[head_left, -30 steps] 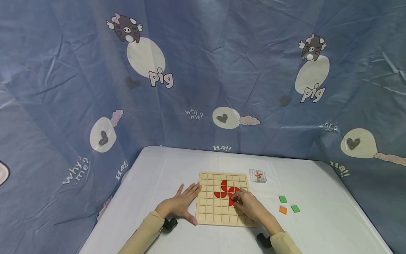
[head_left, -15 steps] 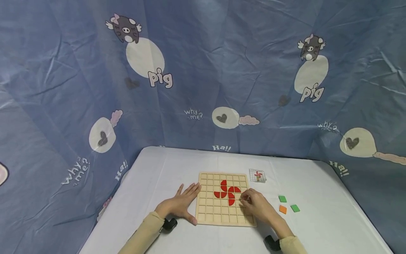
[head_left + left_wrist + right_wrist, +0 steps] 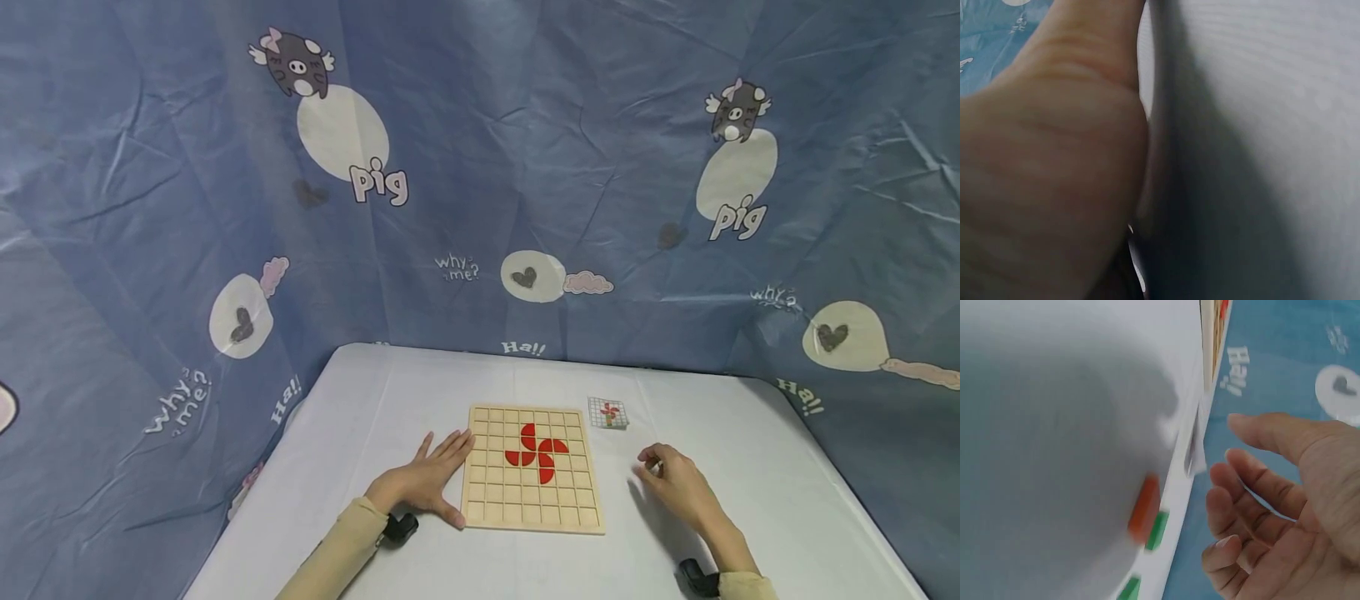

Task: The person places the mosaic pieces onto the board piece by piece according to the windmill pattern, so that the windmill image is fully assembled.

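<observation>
A square wooden grid board [image 3: 495,500] lies on the table with red quarter-circle pieces [image 3: 547,476] set in its cells as a pinwheel. My left hand [image 3: 427,482] is spread along the board's left side, its fingertips and thumb at the edge; the left wrist view holds mostly palm and table. Right of the board hovers my right hand [image 3: 678,492], fingers loosely bent and holding nothing. In the right wrist view an orange tile [image 3: 1145,512], a green tile [image 3: 1157,531] and a second green tile [image 3: 1129,589] lie on the table; the hand hides them from the head view.
Beyond the board's upper right corner lies a small stack of cards [image 3: 607,413], the top one printed with a red pinwheel on a grid. The white table [image 3: 375,392] is backed by a blue patterned curtain [image 3: 450,108].
My right hand has let go of a red piece at the pinwheel's lower right and moved right, off the board to the loose tiles. The left hand has stayed put.
</observation>
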The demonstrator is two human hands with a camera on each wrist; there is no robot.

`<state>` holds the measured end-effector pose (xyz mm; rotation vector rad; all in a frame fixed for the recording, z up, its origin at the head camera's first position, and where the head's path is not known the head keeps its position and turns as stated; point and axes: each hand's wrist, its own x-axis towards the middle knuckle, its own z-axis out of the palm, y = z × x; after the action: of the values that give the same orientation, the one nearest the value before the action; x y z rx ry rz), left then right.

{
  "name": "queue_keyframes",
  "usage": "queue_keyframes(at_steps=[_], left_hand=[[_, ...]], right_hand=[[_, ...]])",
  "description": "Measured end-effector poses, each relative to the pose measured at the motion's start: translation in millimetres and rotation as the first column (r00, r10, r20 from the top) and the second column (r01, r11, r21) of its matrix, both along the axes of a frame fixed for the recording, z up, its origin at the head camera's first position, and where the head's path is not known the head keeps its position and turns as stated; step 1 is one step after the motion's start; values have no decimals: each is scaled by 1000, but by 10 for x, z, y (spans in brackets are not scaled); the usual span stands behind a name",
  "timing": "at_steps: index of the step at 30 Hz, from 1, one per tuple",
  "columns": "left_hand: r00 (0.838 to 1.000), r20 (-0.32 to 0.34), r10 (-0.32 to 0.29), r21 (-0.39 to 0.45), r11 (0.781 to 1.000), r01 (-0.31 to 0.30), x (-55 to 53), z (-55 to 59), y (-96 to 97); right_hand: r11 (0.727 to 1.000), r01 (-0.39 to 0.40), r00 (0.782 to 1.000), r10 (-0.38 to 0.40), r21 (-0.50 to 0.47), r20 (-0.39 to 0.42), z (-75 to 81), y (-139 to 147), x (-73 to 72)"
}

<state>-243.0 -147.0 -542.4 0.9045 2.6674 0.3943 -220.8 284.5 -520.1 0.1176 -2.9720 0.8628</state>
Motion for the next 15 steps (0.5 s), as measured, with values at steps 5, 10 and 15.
queue_keyframes(at_steps=[5, 10, 15], left_hand=[[1000, -2, 0, 0, 1000, 0, -13, -6, -6], [1000, 1, -1, 3, 1000, 1, -11, -17, -1], [1000, 0, -2, 7, 1000, 2, -3, -7, 4]], right_hand=[[999, 45, 998, -46, 8, 37, 21, 215, 16], [993, 103, 994, -104, 49, 25, 25, 323, 12], [982, 166, 983, -172, 89, 69, -5, 351, -21]])
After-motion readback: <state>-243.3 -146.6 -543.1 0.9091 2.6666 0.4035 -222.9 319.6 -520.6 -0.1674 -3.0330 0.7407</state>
